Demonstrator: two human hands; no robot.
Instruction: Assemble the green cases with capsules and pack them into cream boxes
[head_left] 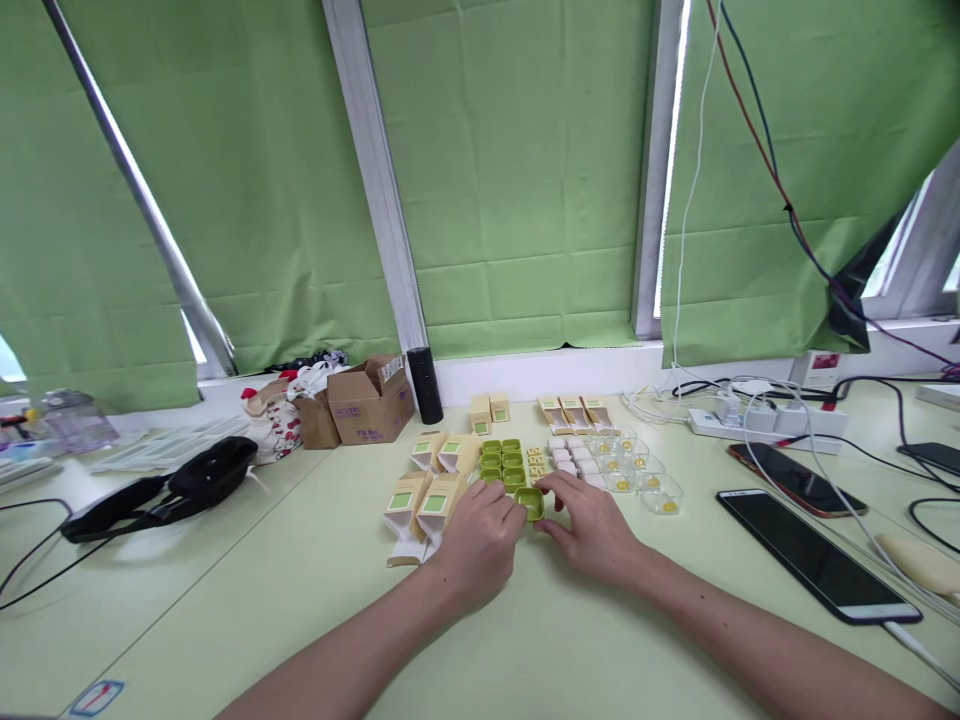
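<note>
A small square green tray [530,504] stands at the near end of the set-out pieces, between my two hands. My left hand [484,540] is closed, its fingertips at the tray's left side. From the right, my right hand [589,525] has its index finger at the far corner and its thumb at the near corner. Just beyond are more green trays [513,461] in two columns. Tiny yellow pieces [535,458], pale pink blocks [561,456] and clear cups with yellow centres [621,480] lie to their right. Open cream boxes with green labels [439,500] lie left.
More cream boxes [576,414] stand at the back. A brown carton [373,400] and a black cylinder [425,386] are by the wall. Phones [817,555], a power strip [765,425] and cables lie right; a black strapped device [187,480] lies left.
</note>
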